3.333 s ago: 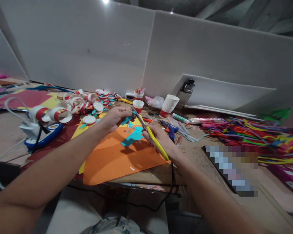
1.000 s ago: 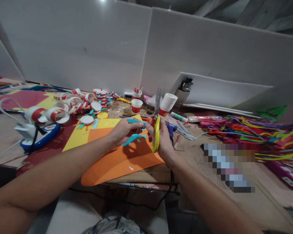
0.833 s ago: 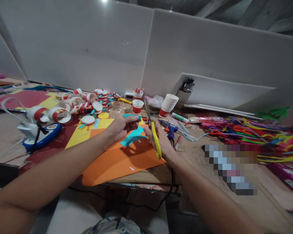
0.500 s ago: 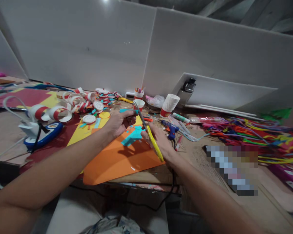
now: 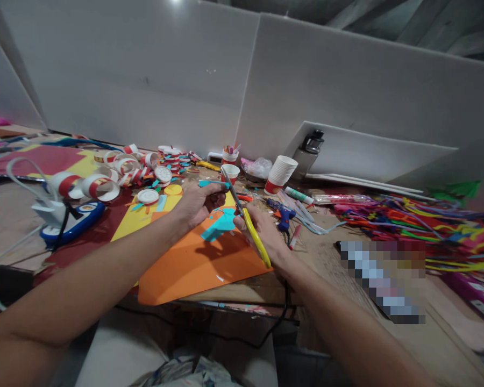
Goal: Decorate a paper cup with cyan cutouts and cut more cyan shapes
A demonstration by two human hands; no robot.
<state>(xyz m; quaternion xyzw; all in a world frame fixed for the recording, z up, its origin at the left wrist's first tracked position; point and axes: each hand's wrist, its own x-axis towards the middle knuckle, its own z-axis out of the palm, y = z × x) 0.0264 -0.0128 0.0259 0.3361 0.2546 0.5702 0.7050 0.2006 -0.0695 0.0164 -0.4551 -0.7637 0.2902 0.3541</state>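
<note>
Between the fingers of my left hand (image 5: 197, 205) is a narrow blue paper strip (image 5: 210, 184), its right end at the scissor blades. My right hand (image 5: 262, 228) grips yellow-handled scissors (image 5: 255, 236), blades pointing up and away from me. Whether the blades touch the strip I cannot tell. Below both hands lies an orange sheet (image 5: 173, 274), with blue paper pieces (image 5: 218, 226) and small scraps on it. A paper cup (image 5: 229, 174) stands just behind the blade tips.
Cup rings (image 5: 100, 187) and a blue-white power strip (image 5: 72, 223) are on the left. A stack of cups (image 5: 281, 174), a dark bottle (image 5: 310, 153) and a blue glue gun (image 5: 284, 214) stand or lie to the right. Pipe cleaners (image 5: 419, 220) spread across the far right.
The blue strip looks slightly narrower and has tilted a little in my left hand. Both hands and the scissors stay in nearly the same place.
</note>
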